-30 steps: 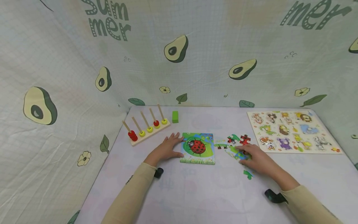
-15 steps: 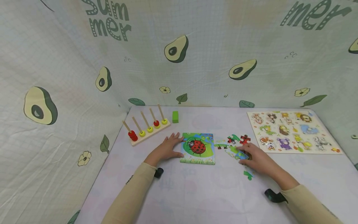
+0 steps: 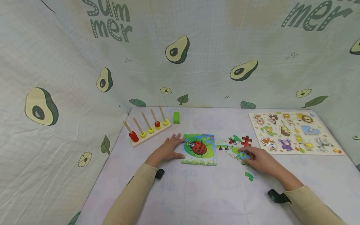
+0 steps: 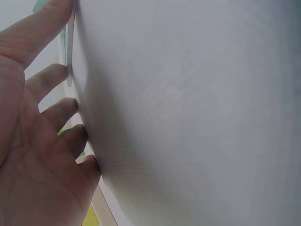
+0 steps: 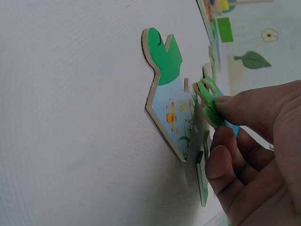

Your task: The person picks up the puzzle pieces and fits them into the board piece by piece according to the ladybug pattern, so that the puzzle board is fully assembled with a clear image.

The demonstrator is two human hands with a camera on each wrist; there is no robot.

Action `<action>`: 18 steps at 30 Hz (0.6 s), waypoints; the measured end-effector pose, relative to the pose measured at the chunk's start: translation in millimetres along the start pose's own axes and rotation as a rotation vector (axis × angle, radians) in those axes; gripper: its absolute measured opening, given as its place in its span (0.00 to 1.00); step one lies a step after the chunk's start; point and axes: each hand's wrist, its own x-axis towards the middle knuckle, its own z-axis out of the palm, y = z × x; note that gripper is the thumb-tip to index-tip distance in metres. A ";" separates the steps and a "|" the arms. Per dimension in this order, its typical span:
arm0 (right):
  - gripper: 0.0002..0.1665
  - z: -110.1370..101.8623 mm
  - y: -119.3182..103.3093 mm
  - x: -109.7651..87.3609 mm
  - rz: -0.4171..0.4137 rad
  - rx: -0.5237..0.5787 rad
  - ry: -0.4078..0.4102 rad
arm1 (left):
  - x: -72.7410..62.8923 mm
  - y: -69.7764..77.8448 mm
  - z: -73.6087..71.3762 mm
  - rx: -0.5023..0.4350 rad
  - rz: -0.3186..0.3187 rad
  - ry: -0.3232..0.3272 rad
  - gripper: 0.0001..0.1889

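Note:
A square ladybug picture board [image 3: 198,149] lies mid-table. My left hand [image 3: 166,148] rests at its left side, thumb and fingers spread, with the thumb tip at the board's edge. In the left wrist view the fingertips of the left hand [image 4: 51,136] touch the table. Right of the board, my right hand [image 3: 261,160] pinches a green and blue puzzle piece [image 5: 210,113] between thumb and fingers, low over other loose pieces. A larger piece [image 5: 169,106] with an orange flower lies flat beside it in the right wrist view.
Several loose pieces lie around the right hand, including a red piece [image 3: 246,140] and a green piece [image 3: 249,176]. A peg counter with red and yellow beads [image 3: 152,134] and a green block [image 3: 176,117] stand back left. An animal puzzle board [image 3: 295,132] lies back right.
The right hand has shifted slightly right, with the puzzle piece tilted up between its fingers. The left hand and the ladybug board stay in place.

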 end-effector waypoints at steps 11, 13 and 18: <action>0.18 -3.1 5.6 -1.8 -0.002 0.041 0.009 | 0.4 -1.6 1.2 0.004 -0.002 -0.003 0.47; 0.18 -3.4 6.1 -1.9 -0.005 0.058 0.012 | 0.2 -1.6 1.1 0.001 -0.001 0.001 0.47; 0.18 -5.6 7.4 -1.9 -0.013 0.098 0.022 | 0.3 -1.3 1.2 -0.003 -0.004 0.003 0.47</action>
